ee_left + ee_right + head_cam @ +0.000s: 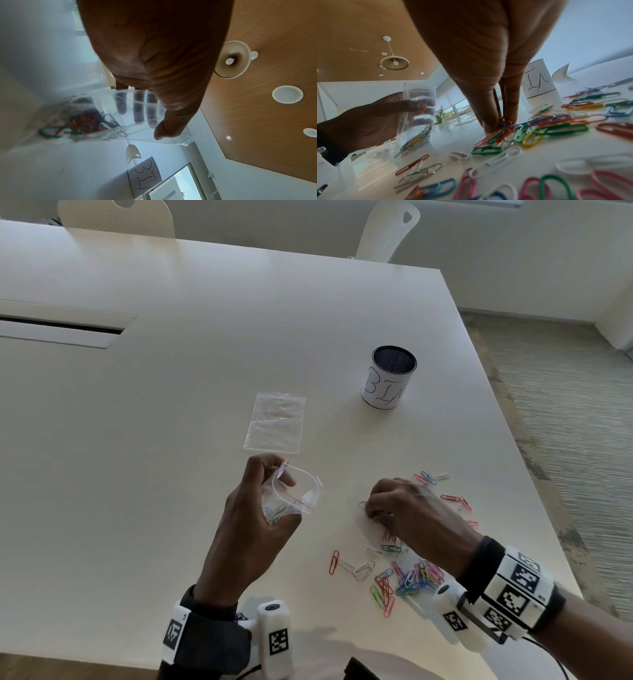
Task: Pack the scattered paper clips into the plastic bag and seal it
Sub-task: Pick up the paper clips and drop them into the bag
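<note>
My left hand (263, 501) holds a small clear zip bag (301, 491) upright above the white table, its mouth gaping toward the right. Several coloured paper clips (82, 121) lie in the bottom of the bag (418, 108). The fingers (139, 108) show through the plastic, with the thumb on the near side. My right hand (394, 505) is down on the table to the right. Its thumb and fingertips (489, 125) pinch a few clips (504, 123) at the pile's left edge. Many loose clips (407, 577) lie scattered under and around that hand (556, 128).
A second clear bag (275, 422) lies flat on the table beyond my left hand. A mesh cup wrapped in paper marked BIN (388, 381) stands behind the clips. The table's right edge (513, 474) runs close to the clips. Two white chairs stand at the far side.
</note>
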`<control>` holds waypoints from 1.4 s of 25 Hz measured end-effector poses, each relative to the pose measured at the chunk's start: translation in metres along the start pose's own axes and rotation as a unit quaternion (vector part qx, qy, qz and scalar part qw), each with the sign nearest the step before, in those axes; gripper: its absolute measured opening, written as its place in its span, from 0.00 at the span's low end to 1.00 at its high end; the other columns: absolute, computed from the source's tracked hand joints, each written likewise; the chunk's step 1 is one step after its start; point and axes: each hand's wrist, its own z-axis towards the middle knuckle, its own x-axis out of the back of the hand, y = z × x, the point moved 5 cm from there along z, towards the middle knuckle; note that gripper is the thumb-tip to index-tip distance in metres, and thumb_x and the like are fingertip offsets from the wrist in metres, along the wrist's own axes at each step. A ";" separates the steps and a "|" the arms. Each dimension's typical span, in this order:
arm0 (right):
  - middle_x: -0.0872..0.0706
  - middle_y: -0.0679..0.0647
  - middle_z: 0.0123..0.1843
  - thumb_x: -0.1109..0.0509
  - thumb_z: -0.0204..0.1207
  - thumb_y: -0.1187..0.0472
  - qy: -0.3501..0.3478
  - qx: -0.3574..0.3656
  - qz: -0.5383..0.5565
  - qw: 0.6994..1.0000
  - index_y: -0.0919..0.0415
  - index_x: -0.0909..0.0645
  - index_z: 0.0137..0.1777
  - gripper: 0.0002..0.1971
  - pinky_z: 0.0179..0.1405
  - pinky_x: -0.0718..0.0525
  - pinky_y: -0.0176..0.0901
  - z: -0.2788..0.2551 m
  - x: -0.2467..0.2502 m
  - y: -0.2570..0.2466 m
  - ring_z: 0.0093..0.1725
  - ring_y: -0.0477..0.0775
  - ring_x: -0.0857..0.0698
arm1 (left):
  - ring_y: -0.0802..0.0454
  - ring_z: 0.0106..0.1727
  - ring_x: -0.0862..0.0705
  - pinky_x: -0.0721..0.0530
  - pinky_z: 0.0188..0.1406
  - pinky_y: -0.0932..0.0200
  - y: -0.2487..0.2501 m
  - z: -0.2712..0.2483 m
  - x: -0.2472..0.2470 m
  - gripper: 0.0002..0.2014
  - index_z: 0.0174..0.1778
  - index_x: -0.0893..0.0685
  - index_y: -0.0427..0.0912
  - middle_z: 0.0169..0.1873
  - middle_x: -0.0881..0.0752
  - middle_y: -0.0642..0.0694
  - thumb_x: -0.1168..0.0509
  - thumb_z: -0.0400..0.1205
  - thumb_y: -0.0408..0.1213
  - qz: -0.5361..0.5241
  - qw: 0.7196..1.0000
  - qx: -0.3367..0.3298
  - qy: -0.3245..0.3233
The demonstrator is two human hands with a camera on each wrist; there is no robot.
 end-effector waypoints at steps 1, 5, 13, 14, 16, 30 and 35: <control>0.11 0.46 0.54 0.28 0.86 0.59 0.002 -0.004 -0.001 1.000 0.52 0.09 0.53 0.07 0.49 0.09 0.37 0.001 0.001 -0.001 0.47 0.42 0.12 | 0.54 0.55 0.14 0.20 0.42 0.75 0.000 0.000 0.000 0.27 0.64 0.25 0.54 0.53 0.15 0.60 0.23 0.75 0.28 0.000 1.000 0.001 -0.001; 0.12 0.49 0.46 0.29 0.87 0.64 -0.011 -0.008 -0.019 1.000 0.57 0.11 0.49 0.07 0.40 0.10 0.38 0.007 0.003 -0.007 0.39 0.44 0.12 | 0.53 0.56 0.14 0.20 0.42 0.74 -0.001 0.000 0.001 0.28 0.64 0.25 0.54 0.53 0.15 0.60 0.23 0.75 0.27 0.002 1.000 0.000 -0.003; 0.09 0.45 0.38 0.17 0.75 0.62 0.037 -0.082 0.108 0.990 0.54 0.10 0.42 0.05 0.38 0.13 0.35 0.020 0.023 0.014 0.36 0.42 0.11 | 0.55 0.56 0.15 0.20 0.43 0.74 -0.003 0.000 0.002 0.28 0.64 0.25 0.55 0.53 0.14 0.59 0.23 0.74 0.26 0.001 1.000 0.003 0.004; 0.08 0.46 0.37 0.17 0.75 0.63 0.042 -0.094 0.145 0.984 0.53 0.09 0.42 0.05 0.39 0.13 0.34 0.021 0.027 0.015 0.35 0.41 0.11 | 0.55 0.57 0.15 0.20 0.43 0.73 -0.004 -0.001 0.002 0.28 0.63 0.25 0.55 0.53 0.14 0.59 0.24 0.75 0.26 0.000 1.000 0.003 0.004; 0.06 0.50 0.37 0.17 0.75 0.66 0.053 -0.100 0.234 0.966 0.56 0.08 0.42 0.05 0.42 0.12 0.35 0.023 0.038 0.009 0.37 0.44 0.08 | 0.55 0.57 0.15 0.20 0.42 0.72 -0.005 0.000 0.002 0.29 0.63 0.26 0.56 0.54 0.14 0.59 0.24 0.74 0.26 -0.001 1.000 0.005 0.002; 0.02 0.50 0.47 0.17 0.75 0.68 0.108 0.050 0.330 0.936 0.62 0.05 0.53 0.08 0.52 0.08 0.31 0.051 0.071 -0.098 0.45 0.36 0.05 | 0.62 0.49 0.14 0.19 0.39 0.75 0.003 -0.003 0.002 0.28 0.63 0.28 0.58 0.50 0.14 0.65 0.24 0.75 0.29 0.008 1.000 0.013 0.008; 0.03 0.49 0.41 0.17 0.76 0.66 0.181 0.013 0.289 0.940 0.60 0.04 0.51 0.06 0.50 0.07 0.35 0.042 0.092 -0.073 0.41 0.41 0.05 | 0.57 0.58 0.14 0.14 0.48 0.65 0.004 0.002 -0.003 0.28 0.64 0.27 0.56 0.53 0.15 0.61 0.24 0.75 0.27 0.011 1.000 -0.005 0.005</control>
